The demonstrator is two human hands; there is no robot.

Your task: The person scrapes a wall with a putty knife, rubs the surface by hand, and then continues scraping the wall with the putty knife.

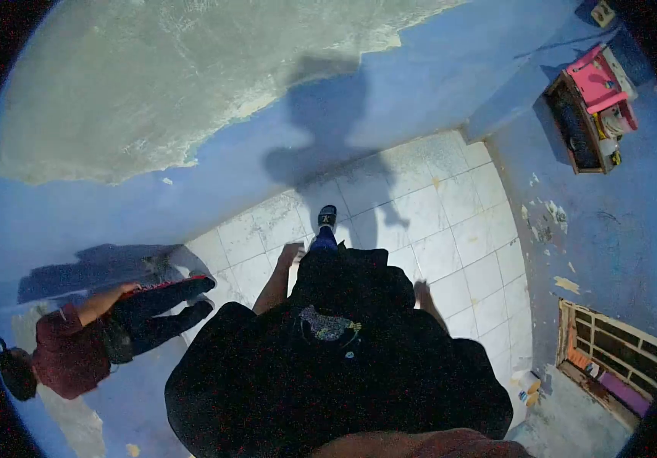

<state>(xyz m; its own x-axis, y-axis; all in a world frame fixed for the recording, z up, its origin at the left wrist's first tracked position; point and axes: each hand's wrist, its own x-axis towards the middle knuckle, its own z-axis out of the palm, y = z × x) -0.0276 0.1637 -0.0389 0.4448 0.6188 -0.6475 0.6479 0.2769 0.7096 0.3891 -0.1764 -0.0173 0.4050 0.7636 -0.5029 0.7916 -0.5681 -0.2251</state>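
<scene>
My left hand (pixel 292 253) hangs beside the left edge of my black shirt (pixel 343 328), close to my blue trouser leg (pixel 324 239). It is small and smeared, so I cannot tell how its fingers are held. On the other side, my right hand (pixel 421 288) hangs low next to the shirt hem, over the white floor tiles (pixel 466 238); its fingers are blurred. No object shows in either hand. One foot in a dark sandal (pixel 327 216) with a pale letter mark points toward the wall.
Another person (pixel 76 347) in a maroon shirt stands by the blue wall (pixel 221 195) at left. On the right wall hangs a wooden shelf (pixel 576 126) with a pink container (pixel 597 80). Lower right are a wood-framed window (pixel 611 351) and small items (pixel 528 387) on the floor.
</scene>
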